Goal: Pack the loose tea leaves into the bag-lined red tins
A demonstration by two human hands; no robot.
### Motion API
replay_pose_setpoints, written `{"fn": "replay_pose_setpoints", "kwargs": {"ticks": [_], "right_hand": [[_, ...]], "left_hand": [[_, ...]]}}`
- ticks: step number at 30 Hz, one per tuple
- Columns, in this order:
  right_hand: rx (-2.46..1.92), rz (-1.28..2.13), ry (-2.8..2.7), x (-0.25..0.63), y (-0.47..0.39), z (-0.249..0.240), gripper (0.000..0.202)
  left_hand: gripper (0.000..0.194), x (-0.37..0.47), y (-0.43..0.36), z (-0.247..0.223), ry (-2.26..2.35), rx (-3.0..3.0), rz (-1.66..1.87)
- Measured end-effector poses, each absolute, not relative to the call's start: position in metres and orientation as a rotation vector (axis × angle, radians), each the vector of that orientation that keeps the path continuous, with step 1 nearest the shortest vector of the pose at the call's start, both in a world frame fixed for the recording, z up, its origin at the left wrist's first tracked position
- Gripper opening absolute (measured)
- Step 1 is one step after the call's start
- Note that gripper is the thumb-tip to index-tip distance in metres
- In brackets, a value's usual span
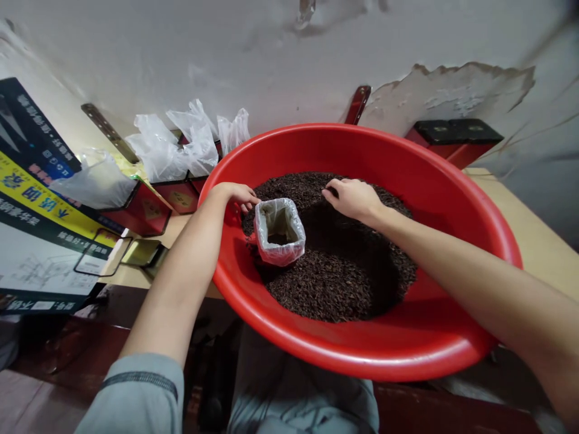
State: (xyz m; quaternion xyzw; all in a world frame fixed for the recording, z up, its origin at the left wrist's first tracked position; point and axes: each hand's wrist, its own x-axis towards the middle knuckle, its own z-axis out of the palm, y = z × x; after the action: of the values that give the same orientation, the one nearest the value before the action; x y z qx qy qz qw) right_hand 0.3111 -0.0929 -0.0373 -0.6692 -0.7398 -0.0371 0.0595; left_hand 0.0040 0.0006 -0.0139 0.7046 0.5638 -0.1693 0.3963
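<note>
A wide red plastic basin (456, 349) holds a bed of dark, dry, loose tea leaves (325, 295). Standing on them at the left is a small square box (280, 256) lined with a clear plastic bag, its mouth facing up; some dark leaves show at its bottom. My left hand (243, 197) is at the box's far left corner, fingers bent, gripping the lined edge. To the right of the box, my right hand (355, 199) is over the leaves with its fingers curled together. Something dark, like leaves, shows between its thumb and fingers.
Red boxes (151, 208) with plastic bags (158, 144) sticking out stand left of the basin. Two dark-lidded red boxes (456, 132) are behind it at right. A large printed carton (40, 229) leans at far left, near a small gold tin (142, 253) on the table (538, 223).
</note>
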Motion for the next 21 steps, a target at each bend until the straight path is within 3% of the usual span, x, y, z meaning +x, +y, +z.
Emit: {"fn": "replay_pose_setpoints", "kwargs": {"ticks": [11, 21], "right_hand": [[-1.045, 0.755, -1.441, 0.236, -0.115, -0.006, 0.039], [-0.891, 0.807, -1.36, 0.183, -0.118, -0.025, 0.035]], "left_hand": [[0.055, 0.004, 0.004, -0.015, 1.43, 1.75, -0.412], [0.058, 0.005, 0.005, -0.014, 1.426, 1.77, -0.459]]}}
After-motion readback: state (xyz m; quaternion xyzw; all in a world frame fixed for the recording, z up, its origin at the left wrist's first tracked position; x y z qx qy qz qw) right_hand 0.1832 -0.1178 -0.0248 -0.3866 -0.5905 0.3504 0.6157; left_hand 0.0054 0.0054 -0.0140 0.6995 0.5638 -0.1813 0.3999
